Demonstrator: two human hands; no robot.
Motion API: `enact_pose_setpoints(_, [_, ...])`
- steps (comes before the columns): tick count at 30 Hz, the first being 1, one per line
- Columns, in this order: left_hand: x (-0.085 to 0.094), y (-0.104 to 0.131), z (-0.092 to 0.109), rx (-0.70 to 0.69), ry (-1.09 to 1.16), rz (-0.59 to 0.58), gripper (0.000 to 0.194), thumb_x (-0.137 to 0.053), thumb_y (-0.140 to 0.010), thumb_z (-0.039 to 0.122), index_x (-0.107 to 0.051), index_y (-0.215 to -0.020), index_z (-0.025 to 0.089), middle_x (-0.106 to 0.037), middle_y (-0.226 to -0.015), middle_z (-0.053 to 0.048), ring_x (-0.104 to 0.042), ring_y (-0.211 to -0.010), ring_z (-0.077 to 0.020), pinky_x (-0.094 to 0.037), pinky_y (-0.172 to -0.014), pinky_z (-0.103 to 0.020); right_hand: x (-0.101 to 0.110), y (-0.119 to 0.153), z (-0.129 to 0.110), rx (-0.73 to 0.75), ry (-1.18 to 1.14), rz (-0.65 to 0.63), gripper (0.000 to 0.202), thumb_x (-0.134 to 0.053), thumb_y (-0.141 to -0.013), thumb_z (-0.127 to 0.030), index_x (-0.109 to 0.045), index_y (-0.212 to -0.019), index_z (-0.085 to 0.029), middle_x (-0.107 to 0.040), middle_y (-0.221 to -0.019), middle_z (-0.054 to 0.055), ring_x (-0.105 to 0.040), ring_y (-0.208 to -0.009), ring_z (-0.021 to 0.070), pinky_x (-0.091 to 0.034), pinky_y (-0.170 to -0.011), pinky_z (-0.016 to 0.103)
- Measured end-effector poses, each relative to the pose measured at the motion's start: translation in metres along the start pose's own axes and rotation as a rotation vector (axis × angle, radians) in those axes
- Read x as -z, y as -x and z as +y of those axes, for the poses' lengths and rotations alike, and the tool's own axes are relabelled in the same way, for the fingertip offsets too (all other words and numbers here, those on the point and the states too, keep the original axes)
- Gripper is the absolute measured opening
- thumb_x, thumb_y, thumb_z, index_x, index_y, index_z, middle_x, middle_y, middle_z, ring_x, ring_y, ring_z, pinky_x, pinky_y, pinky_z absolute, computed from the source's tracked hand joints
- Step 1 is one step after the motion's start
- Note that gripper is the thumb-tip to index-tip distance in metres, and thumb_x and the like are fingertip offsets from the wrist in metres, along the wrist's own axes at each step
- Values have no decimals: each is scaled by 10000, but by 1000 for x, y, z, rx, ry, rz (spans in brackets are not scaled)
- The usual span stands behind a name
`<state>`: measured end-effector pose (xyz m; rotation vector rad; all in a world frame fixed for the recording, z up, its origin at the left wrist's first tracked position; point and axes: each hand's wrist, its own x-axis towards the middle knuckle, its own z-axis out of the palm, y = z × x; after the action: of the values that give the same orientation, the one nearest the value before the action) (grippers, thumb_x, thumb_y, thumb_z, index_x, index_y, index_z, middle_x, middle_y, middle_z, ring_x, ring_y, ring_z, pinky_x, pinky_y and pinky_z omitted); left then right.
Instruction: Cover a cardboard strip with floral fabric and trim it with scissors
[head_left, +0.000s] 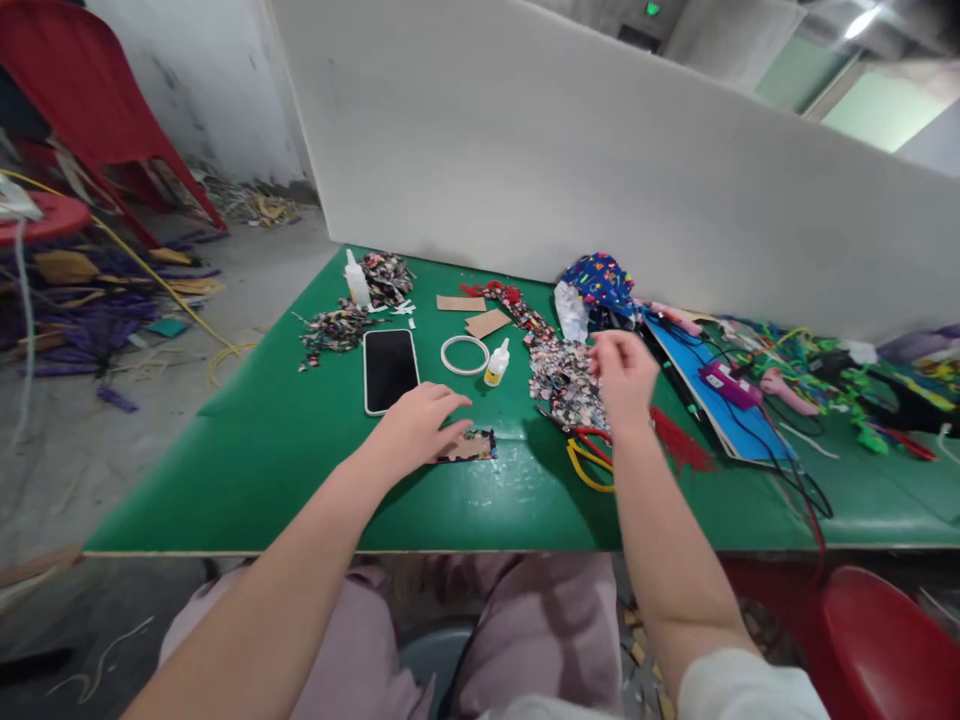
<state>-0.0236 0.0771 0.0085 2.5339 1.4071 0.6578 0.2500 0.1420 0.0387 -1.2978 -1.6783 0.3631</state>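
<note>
Fingers of left hand spread over dark-edged patterned strip; right hand curled, grip unclear. Red-and-yellow-handled scissors, multicoloured scraps crowd it; white plastic bottle between hands (contents unclear).

The head camera is looking forward and down from above the lap, bottom centre. It is facing the table at close range, centring between the left hand and the right hand, and taking in the partition across the upper frame and, farther off, a chair at upper left.
</note>
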Motion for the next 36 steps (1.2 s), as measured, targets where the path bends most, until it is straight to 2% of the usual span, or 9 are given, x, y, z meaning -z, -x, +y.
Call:
enact_pose_setpoints(3, [-9, 5, 3, -56, -46, -114, 436, -551, -800, 467, -629, -1079, 141, -616, -1075, -134, -568, -989, -262, -469, -862, -398, -35, 6, 8, -130, -73, -23, 329, -401, -885, -419, -603, -952, -168, -633, -792, 42, -555, -606, 126, -468, -571, 270])
enact_pose_setpoints(7, [-18, 10, 9, -44, -115, -145, 572, -680, -665, 511, -622, -1092, 135, -571, -1166, -174, -458, -1186, -354, -402, -967, -470, -59, 15, 12, -44, -3, -201, 324, -412, -867, -421, -609, -983, -193, -650, -886, 50, -588, -760, 168, -462, -703, 298])
enact_pose_setpoints(13, [-25, 7, 15, -33, -29, -158, 334, -658, -737, 368, -622, -982, 144, -572, -1115, -131, -447, -1206, -300, -350, -1032, -423, -59, 18, 12, 73, 85, -252, 331, -418, -873, -420, -595, -1033, -191, -631, -869, 59, -579, -823, 184, -441, -803, 326])
enact_pose_setpoints(18, [-24, 5, 23, 18, -33, -168, 346, -685, -716, 341, -553, -988, 173, -598, -1075, -94, -418, -1228, -321, -315, -1020, -504, -66, 18, 13, 98, 103, -289, 309, -456, -859, -393, -583, -1062, -197, -631, -871, 61, -579, -861, 199, -445, -801, 336])
enact_pose_setpoints(22, [-20, 4, 32, 30, -71, -203, 273, -630, -775, 268, -516, -1010, 190, -645, -902, -50, -581, -970, -237, -302, -1014, -506, -66, 21, 7, 117, 139, -300, 253, -460, -863, -361, -616, -974, -195, -653, -862, 61, -584, -848, 198, -431, -802, 331])
enact_pose_setpoints(25, [-19, 4, 34, 29, -78, -211, 311, -575, -819, 266, -493, -1116, 221, -646, -832, -25, -601, -837, -194, -297, -1011, -506, -62, 23, -1, 114, 137, -321, 268, -427, -880, -364, -634, -809, -209, -669, -809, 42, -592, -802, 183, -424, -771, 306])
enact_pose_setpoints(29, [-24, 2, 32, 38, -59, -180, 478, -574, -822, 281, -415, -1271, 239, -650, -891, -39, -595, -856, -191, -330, -991, -480, -60, 26, -8, 39, 83, -315, 331, -391, -888, -429, -621, -782, -215, -645, -686, 12, -580, -662, 152, -410, -638, 262])
enact_pose_setpoints(32, [-24, 1, 32, 26, -66, -133, 404, -543, -842, 310, -482, -1230, 218, -644, -953, -62, -576, -931, -213, -323, -995, -501, -60, 27, -9, 3, 80, -316, 373, -383, -885, -462, -597, -707, -215, -604, -595, -4, -553, -579, 135, -378, -569, 246])
enact_pose_setpoints(36, [7, 11, 37, 26, 16, 170, 273, -473, -882, 305, -560, -1134, 245, -600, -1102, -47, -530, -1065, -213, -272, -1049, -509, -60, 27, -10, 7, 99, -328, 366, -382, -891, -436, -592, -690, -214, -579, -560, -11, -532, -541, 126, -351, -541, 242])
